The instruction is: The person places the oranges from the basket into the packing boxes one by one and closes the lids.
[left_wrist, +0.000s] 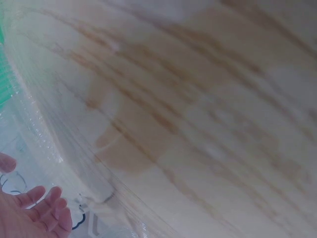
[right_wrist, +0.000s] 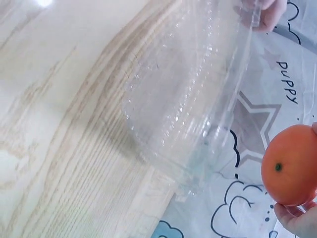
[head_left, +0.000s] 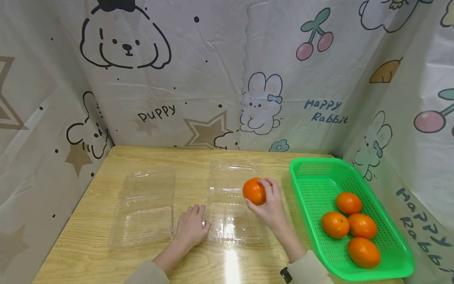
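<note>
My right hand (head_left: 271, 203) grips an orange (head_left: 253, 191), held over the right clear plastic clamshell box (head_left: 235, 225). In the right wrist view the orange (right_wrist: 290, 166) shows a small green stem mark, with fingertips at its side. The box lies unfolded, its lid half towards the back. My left hand (head_left: 193, 225) is at the left edge of this box, between it and another clear box (head_left: 145, 221). Its fingers are loosely bent in the left wrist view, and no thing shows in this hand (left_wrist: 37, 210).
A green plastic basket (head_left: 301, 209) stands on the right with several oranges (head_left: 349, 203) in it. The left clear box is also unfolded, on the wooden table (head_left: 88, 221). Printed cloth (head_left: 198, 79) walls off the back and both sides.
</note>
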The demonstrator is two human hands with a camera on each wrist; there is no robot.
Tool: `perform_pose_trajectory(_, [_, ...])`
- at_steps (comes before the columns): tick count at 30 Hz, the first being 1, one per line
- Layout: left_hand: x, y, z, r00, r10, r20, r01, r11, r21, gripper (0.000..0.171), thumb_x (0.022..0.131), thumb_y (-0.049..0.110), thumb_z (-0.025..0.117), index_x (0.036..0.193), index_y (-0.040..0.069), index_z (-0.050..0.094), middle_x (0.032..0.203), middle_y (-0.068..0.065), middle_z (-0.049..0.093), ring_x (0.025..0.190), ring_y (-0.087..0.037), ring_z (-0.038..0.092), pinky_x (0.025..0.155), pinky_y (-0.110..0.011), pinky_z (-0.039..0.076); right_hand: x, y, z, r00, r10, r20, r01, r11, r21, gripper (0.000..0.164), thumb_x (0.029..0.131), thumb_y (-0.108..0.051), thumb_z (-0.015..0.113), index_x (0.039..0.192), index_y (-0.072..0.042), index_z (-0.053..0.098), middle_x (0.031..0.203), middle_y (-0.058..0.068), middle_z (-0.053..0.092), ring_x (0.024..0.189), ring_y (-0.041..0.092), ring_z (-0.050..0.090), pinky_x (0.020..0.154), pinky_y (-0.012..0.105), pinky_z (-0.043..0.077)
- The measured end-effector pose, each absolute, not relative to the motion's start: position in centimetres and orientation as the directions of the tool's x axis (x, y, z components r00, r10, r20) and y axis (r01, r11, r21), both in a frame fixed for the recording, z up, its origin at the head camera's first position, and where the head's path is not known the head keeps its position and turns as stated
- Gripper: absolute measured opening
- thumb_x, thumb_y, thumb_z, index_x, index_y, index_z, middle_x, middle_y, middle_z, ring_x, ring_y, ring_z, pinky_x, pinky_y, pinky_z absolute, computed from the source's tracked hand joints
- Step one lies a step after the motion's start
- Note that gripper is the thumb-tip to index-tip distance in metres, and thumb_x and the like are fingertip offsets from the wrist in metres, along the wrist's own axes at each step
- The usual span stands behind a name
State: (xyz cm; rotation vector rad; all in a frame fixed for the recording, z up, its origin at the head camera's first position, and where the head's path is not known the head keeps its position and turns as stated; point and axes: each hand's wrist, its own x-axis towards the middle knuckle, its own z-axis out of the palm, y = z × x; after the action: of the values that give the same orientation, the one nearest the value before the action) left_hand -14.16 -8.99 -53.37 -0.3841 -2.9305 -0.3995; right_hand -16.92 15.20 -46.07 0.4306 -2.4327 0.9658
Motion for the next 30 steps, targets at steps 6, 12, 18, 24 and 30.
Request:
perform_pose_trajectory(6, [-14.1, -8.9, -53.3, -0.956, 0.229, 0.181, 0.269, 0.931, 0.245, 0.035, 0.08, 0.028, 0.053, 0.105, 0.003, 0.053, 0.09, -0.009, 0.052, 0.076, -0.023, 0.047, 0.06, -0.034, 0.041, -16.8, 14.4, -46.8, -0.838, -0.153, 0.524, -0.47, 0.69, -0.55, 0.06, 0.062, -0.015, 0.081, 0.113, -0.008, 0.05, 0.12, 0.015, 0.042, 0.102, 0.035, 0.051, 0.073, 0.045, 0.052])
perform_pose_trajectory(12, [-14.1, -8.9, -53.2, -0.957, 0.225, 0.182, 0.266, 0.932, 0.245, 0.035, 0.08, 0.027, 0.053, 0.105, 0.003, 0.053, 0.09, -0.009, 0.052, 0.076, -0.023, 0.047, 0.06, -0.034, 0.041, -16.8, 13.7, -47.1, -0.838, -0.204, 0.506, -0.487, 0.697, -0.527, 0.059, 0.064, -0.015, 0.081, 0.113, -0.007, 0.05, 0.121, 0.016, 0.041, 0.103, 0.035, 0.051, 0.074, 0.043, 0.052])
perform_pose_trajectory(18, [-14.2, -9.0, -53.0, -0.96, 0.224, 0.167, 0.26, 0.934, 0.247, 0.036, 0.08, 0.028, 0.052, 0.106, 0.002, 0.053, 0.091, -0.009, 0.052, 0.076, -0.022, 0.047, 0.061, -0.034, 0.042, -16.9, 13.0, -47.4, -0.843, -0.23, 0.487, -0.49, 0.702, -0.516, 0.06, 0.064, -0.019, 0.081, 0.113, -0.008, 0.05, 0.122, 0.015, 0.041, 0.102, 0.033, 0.051, 0.073, 0.041, 0.052])
perform_pose_trajectory(24, [-14.2, -9.1, -53.0, -0.961, 0.225, 0.162, 0.26, 0.933, 0.247, 0.035, 0.08, 0.028, 0.052, 0.105, 0.003, 0.053, 0.091, -0.009, 0.052, 0.077, -0.022, 0.047, 0.062, -0.035, 0.042, -17.1, 12.3, -47.8, -0.841, -0.255, 0.477, -0.499, 0.705, -0.503, 0.058, 0.065, -0.021, 0.08, 0.113, -0.009, 0.05, 0.121, 0.013, 0.042, 0.103, 0.03, 0.049, 0.073, 0.04, 0.052])
perform_pose_trajectory(30, [-14.2, -9.0, -53.1, -0.961, 0.224, 0.16, 0.259, 0.933, 0.249, 0.036, 0.08, 0.027, 0.053, 0.106, 0.002, 0.053, 0.093, -0.011, 0.053, 0.078, -0.024, 0.048, 0.064, -0.037, 0.043, -17.2, 11.8, -48.1, -0.843, -0.277, 0.462, -0.5, 0.72, -0.481, 0.058, 0.065, -0.023, 0.08, 0.113, -0.012, 0.049, 0.121, 0.011, 0.041, 0.106, 0.03, 0.047, 0.072, 0.041, 0.053])
